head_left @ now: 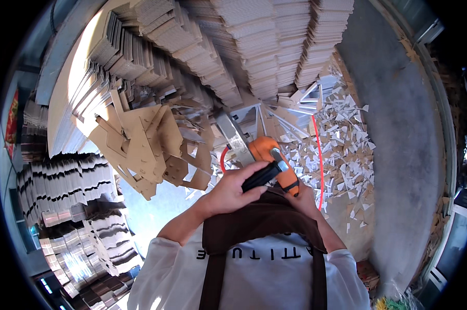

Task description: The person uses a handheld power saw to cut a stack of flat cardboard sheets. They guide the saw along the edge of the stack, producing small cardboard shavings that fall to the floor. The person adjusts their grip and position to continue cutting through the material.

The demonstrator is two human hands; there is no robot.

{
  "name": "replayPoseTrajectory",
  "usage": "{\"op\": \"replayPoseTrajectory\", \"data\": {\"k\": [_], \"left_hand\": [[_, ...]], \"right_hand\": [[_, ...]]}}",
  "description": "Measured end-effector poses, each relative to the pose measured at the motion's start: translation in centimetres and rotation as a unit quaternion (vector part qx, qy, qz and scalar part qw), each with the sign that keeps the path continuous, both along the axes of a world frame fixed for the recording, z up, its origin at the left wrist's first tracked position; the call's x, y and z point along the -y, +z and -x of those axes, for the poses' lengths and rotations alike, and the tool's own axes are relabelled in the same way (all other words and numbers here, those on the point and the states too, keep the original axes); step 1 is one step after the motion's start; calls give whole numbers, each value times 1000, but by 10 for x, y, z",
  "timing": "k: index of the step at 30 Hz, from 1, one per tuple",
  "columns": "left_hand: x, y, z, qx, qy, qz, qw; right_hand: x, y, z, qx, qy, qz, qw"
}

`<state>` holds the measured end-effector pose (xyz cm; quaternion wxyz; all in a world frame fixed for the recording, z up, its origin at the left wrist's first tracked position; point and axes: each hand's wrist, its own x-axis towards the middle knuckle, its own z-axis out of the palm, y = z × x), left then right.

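Note:
In front of my chest I hold an orange powered hand tool (265,147), with a silver metal head (232,133) pointing up and left toward the cardboard. My left hand (231,191) is wrapped round its black side handle (261,176). At the rear end of the orange body is my right hand (306,200), gripping it, its fingers partly hidden behind the tool. Left of the metal head, brown cardboard offcuts (156,142) with cut-out holes hang in a loose, tilted bunch, apart from my hands. A brown apron (259,219) covers my front.
Tall stacks of cut cardboard sheets (249,36) stand ahead. More bundled stacks (70,188) are on the left. White and brown scraps (342,139) litter the floor at right, where a red hose (320,155) runs. A grey concrete strip (404,139) lies beyond.

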<state>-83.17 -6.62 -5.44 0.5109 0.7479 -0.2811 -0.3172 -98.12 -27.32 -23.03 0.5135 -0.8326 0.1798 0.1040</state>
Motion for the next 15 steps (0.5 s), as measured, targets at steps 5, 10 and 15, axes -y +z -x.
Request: {"op": "replayPoseTrajectory", "data": {"k": [5,10,15], "left_hand": [[18,6,-4,31,-65,13,997],[31,-1,-24,-2,-90,2,996],[44,-1,-24,-15,-76,-23,997]], "right_hand": [[8,12,10,-9,-49,-6,999],[3,6,5,-8,-111,-31,993],[3,14,6,-39,-97,-50,993]]}}
